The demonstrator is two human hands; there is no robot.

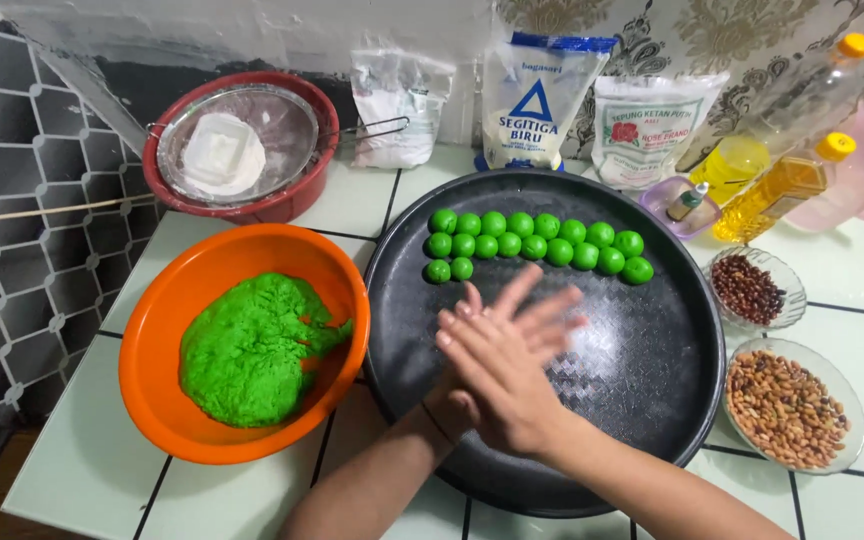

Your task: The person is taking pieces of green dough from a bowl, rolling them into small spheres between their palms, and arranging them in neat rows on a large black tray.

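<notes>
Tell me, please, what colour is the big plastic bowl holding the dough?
Orange; the round plastic bowl shows best in the head view.

A bench (852, 260) of pale square tiles with dark grout lines fills the lower view. Behind it, the wall (252, 25) is rough, whitish plaster with a dark patch lower down; to the right it carries grey-and-gold floral wallpaper (742, 30). At left stands a hexagon-patterned surface (12, 200). Light is even and soft.
</notes>
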